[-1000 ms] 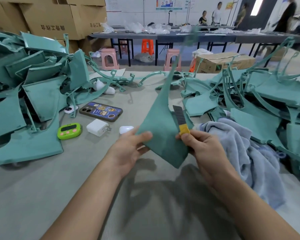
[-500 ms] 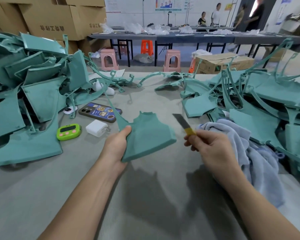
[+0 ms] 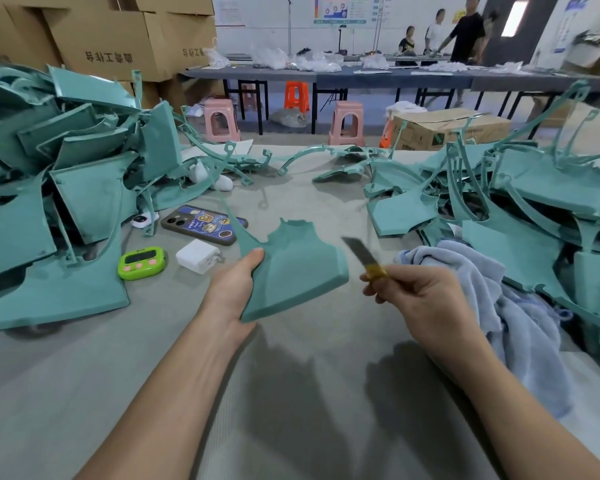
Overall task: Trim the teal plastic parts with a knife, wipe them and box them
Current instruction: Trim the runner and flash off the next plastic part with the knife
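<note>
My left hand (image 3: 234, 289) grips a teal plastic part (image 3: 295, 268) by its left edge and holds it nearly flat above the grey table (image 3: 84, 393), its thin arm curving away to the upper left. My right hand (image 3: 420, 296) holds a knife (image 3: 362, 256) with a yellow handle, the dark blade pointing up-left toward the part's right edge, a small gap between them. A light blue cloth (image 3: 492, 306) lies crumpled to the right of my right hand. Piles of teal parts fill the left side (image 3: 66, 188) and the right side (image 3: 534, 209) of the table.
A phone (image 3: 203, 225), a white charger (image 3: 198, 256), a green timer (image 3: 142, 263) and a small white device (image 3: 142, 220) lie left of the held part. Cardboard boxes (image 3: 111, 39) stand behind the left pile, another box (image 3: 447, 128) behind the table. Stools (image 3: 349, 126) and people (image 3: 465, 32) are farther back.
The part has swung from upright down to nearly flat in my left hand. The knife has come off the part and now sits apart to its right.
</note>
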Action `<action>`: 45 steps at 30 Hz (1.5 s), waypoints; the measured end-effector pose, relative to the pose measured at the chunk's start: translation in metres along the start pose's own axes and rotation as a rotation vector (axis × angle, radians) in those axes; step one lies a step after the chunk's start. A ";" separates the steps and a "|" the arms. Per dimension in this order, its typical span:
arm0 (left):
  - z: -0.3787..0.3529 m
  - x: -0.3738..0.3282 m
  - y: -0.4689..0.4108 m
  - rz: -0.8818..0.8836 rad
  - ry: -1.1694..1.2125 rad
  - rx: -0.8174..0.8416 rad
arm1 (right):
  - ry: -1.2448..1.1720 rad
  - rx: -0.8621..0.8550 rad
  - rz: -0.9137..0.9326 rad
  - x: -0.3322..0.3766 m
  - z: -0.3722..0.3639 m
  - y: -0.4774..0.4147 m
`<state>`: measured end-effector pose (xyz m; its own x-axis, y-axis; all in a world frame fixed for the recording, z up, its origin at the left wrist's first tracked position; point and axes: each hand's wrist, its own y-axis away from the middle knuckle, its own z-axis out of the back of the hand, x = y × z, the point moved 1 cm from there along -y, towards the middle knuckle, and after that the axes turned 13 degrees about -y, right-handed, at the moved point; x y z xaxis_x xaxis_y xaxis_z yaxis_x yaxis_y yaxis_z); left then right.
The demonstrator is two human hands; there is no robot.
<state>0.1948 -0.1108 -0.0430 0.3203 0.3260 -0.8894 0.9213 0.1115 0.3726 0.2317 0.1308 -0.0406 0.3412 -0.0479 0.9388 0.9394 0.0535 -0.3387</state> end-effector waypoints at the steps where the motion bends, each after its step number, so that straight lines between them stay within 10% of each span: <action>1: 0.000 0.000 0.000 -0.004 0.008 -0.005 | 0.029 0.031 -0.008 -0.001 -0.002 0.001; 22: -0.023 0.012 0.013 0.011 0.183 -0.084 | 0.438 0.276 0.178 -0.012 -0.042 0.017; 31: -0.018 0.007 0.008 0.045 0.205 -0.152 | 0.377 -0.366 0.086 -0.014 -0.010 0.007; 37: -0.020 0.011 0.005 0.003 0.183 -0.169 | 0.457 0.176 0.087 -0.012 -0.044 0.018; 45: -0.006 0.003 0.001 -0.003 0.098 -0.079 | -0.010 -0.374 -0.150 -0.005 -0.009 0.003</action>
<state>0.1953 -0.1043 -0.0435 0.2907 0.4153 -0.8620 0.9009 0.1848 0.3928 0.2330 0.1224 -0.0465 0.2005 -0.0182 0.9795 0.9270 -0.3198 -0.1957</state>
